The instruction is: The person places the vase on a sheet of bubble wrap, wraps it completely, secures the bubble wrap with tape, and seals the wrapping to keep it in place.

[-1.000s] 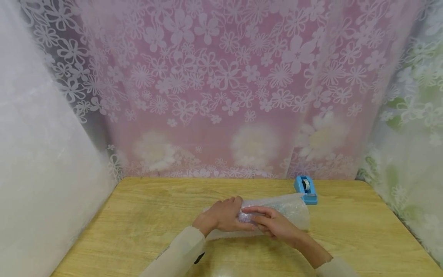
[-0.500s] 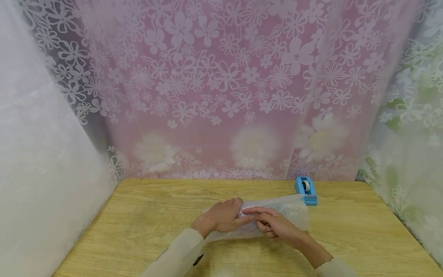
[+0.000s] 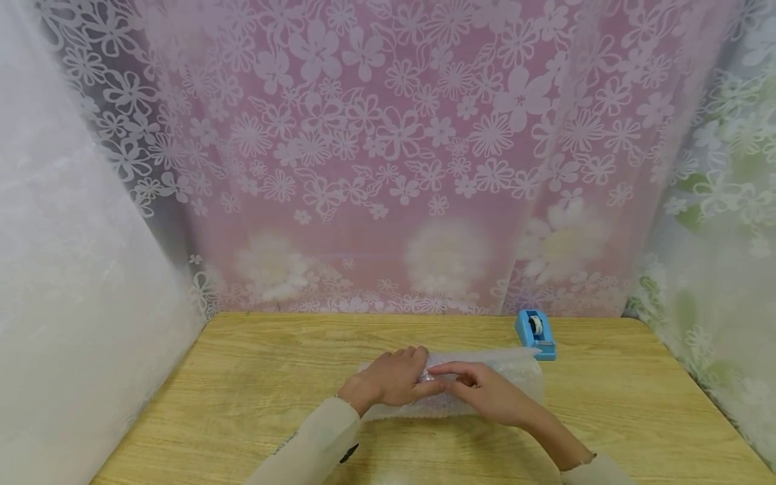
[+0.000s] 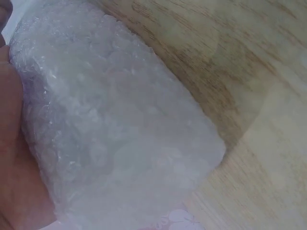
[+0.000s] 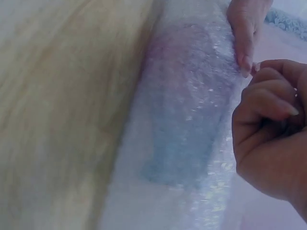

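Note:
A bubble-wrap bundle (image 3: 515, 374) lies lengthwise on the table. Through its layers, in the right wrist view, a purple-pink and blue-green object (image 5: 180, 110) shows dimly; its kind is unclear. My left hand (image 3: 391, 378) holds the bundle near its left end, thumb stretched along the top and fingers bent over the far side. From the right, my right hand (image 3: 491, 394) reaches over it, index finger extended onto the wrap by the left thumb. Its other fingers are bent, as the right wrist view shows, and nothing is visible within them.
Just behind the bundle's right end stands a blue tape dispenser (image 3: 536, 333) with a roll in it. The wooden table (image 3: 267, 364) meets a pink floral curtain (image 3: 364, 236) at the back. Pale sheets hang along both sides.
The right hand's index finger has shifted slightly and its thumb has drawn in toward the left thumb. The wrap's right end has changed shape a little. The left hand has hardly moved.

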`<state>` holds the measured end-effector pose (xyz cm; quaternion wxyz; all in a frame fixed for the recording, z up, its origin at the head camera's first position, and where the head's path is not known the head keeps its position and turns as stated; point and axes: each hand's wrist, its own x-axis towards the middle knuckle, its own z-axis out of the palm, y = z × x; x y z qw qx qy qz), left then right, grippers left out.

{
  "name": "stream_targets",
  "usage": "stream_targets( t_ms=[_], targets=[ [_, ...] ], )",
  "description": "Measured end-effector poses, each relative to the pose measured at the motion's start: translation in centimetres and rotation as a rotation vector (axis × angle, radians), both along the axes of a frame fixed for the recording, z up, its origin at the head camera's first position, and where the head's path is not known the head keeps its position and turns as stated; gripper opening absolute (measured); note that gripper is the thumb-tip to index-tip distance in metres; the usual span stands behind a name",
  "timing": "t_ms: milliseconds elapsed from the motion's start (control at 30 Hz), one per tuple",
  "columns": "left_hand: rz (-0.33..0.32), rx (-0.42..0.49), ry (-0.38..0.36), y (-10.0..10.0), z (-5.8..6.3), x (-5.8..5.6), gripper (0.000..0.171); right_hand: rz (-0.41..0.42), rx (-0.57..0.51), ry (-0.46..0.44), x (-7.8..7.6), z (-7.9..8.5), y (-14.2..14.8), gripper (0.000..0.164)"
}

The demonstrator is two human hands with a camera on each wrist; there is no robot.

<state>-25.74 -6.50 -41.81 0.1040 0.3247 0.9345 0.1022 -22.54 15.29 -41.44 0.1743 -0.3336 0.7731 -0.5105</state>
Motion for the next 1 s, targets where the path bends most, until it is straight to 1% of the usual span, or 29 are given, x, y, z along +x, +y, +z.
stream_targets(
  t_ms=[67,133,367,500,633,733,1000],
  targets=[
    [-0.005,-0.009,0.011,0.1,0.1,0.0,0.059,-0.026,0.036,0.061,0.2,0.4,-0.1,0.033],
    [-0.009,-0.014,0.021,0.1,0.1,0.1,0.06,-0.054,0.055,0.101,0.3,0.7,-0.2,0.031],
    [-0.031,-0.033,0.069,0.2,-0.1,0.3,0.056,-0.209,0.16,0.187,0.6,0.7,-0.6,0.024],
    [-0.037,-0.058,0.09,0.2,-0.1,0.2,0.054,-0.283,0.189,0.182,0.6,0.7,-1.1,0.026],
    [-0.026,-0.064,0.097,0.4,-0.1,0.3,0.057,-0.336,0.199,0.162,0.4,0.8,-1.4,0.023],
    [-0.02,-0.065,0.104,0.4,-0.1,0.3,0.058,-0.358,0.205,0.165,0.3,0.9,-1.6,0.02],
    [-0.02,-0.075,0.134,0.5,-0.1,0.5,0.057,-0.386,0.195,0.185,0.4,0.7,-2.0,0.012]
  ],
)
